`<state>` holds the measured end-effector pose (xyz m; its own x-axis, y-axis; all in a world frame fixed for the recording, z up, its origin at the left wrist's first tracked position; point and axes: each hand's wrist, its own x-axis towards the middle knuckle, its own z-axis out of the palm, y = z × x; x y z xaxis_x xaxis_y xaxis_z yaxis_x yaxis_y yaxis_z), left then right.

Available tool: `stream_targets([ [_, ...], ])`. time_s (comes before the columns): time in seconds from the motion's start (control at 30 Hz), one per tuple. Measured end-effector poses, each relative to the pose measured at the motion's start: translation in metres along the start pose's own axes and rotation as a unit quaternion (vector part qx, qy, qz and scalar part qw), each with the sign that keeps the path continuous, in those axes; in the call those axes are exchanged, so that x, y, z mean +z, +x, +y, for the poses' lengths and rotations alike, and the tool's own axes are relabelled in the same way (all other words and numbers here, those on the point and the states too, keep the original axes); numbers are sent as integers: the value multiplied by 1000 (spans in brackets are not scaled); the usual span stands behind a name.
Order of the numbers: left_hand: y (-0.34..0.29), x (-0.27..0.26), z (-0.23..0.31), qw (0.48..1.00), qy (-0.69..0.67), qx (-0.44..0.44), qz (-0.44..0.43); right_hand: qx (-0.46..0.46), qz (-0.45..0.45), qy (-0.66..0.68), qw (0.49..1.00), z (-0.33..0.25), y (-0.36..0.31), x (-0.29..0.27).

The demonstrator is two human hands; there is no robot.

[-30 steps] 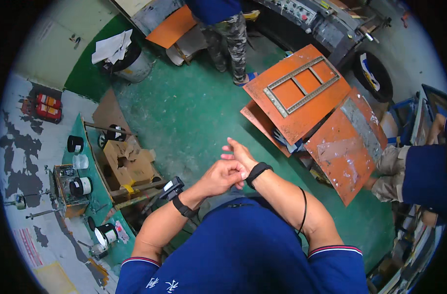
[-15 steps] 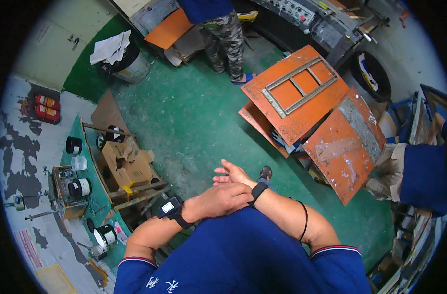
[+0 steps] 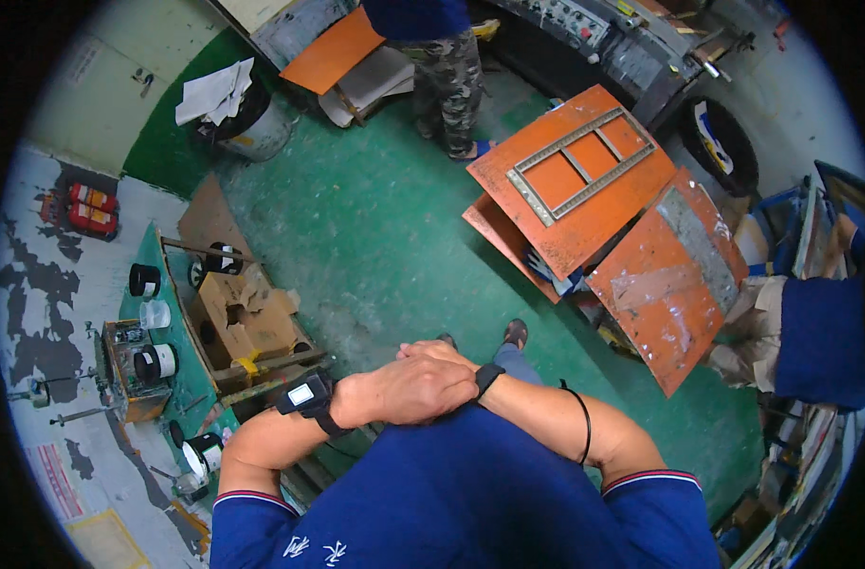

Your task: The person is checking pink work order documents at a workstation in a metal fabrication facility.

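Observation:
My left hand (image 3: 418, 391) lies across my right hand (image 3: 440, 351), its fingers curled over it just beside the black wristband (image 3: 489, 379) on my right wrist. Most of my right hand is covered; only its upper edge shows, and its fingers are hidden. A black wrist device with a small pale screen (image 3: 301, 394) is strapped to my left wrist. A thin black loop (image 3: 589, 427) circles my right forearm near the elbow. Both hands are close in front of my blue shirt.
At left, a green bench (image 3: 191, 356) carries several tubs and a torn cardboard box (image 3: 247, 313). Orange boards (image 3: 584, 237) with a metal frame (image 3: 537, 199) stand right of centre. One person (image 3: 446, 85) stands at the back; another (image 3: 821, 341) is at the right edge.
My left hand has slid from my right wrist onto the hand, covering the fingers that were stretched out before. My left forearm has shifted left. The person at the back has moved slightly right.

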<state>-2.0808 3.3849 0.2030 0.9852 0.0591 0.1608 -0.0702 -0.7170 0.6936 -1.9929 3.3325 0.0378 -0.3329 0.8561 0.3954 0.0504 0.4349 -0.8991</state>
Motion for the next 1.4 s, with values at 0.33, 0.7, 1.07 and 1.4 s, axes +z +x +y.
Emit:
stream_targets([
  [0.33, 11, -52, -10, 992, -68, -104, 13, 575, -41, 296, 762, -62, 29, -6],
  [0.7, 26, -65, -12, 976, -21, -178, 128, 389, -176, 32, 904, -50, 27, 7],
  [1.07, 24, -27, -8, 855, -437, -235, 152, 114, -23, 123, 986, -26, 27, -65],
  [1.4, 43, 5, -6, 878, -316, -235, 272, 206, -73, -505, 835, -43, 76, -121],
])
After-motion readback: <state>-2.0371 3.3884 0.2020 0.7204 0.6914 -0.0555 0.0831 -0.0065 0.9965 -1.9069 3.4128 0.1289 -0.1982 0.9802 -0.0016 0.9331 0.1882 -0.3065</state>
